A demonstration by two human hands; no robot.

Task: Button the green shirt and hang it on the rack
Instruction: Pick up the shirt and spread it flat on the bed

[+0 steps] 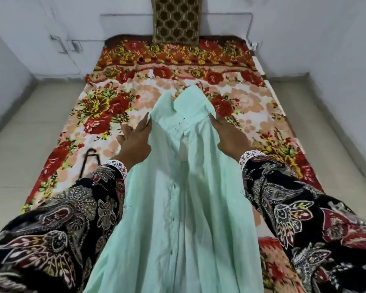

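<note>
A pale green shirt (pixel 178 208) hangs lifted above the bed, its collar up and away from me and its front placket facing me. The lower placket looks closed, with a gap open just below the collar. My left hand (pixel 135 142) pinches the shirt's left shoulder near the collar. At the right shoulder, my right hand (pixel 230 138) pinches the fabric the same way. A dark hanger (pixel 89 159) lies on the blanket to the left, partly hidden behind my left sleeve. No rack is in view.
The bed carries a red and cream floral blanket (pixel 178 77). A brown patterned cushion (pixel 175 20) leans against the white wall at its head. Pale tiled floor (pixel 19 134) runs along both sides of the bed.
</note>
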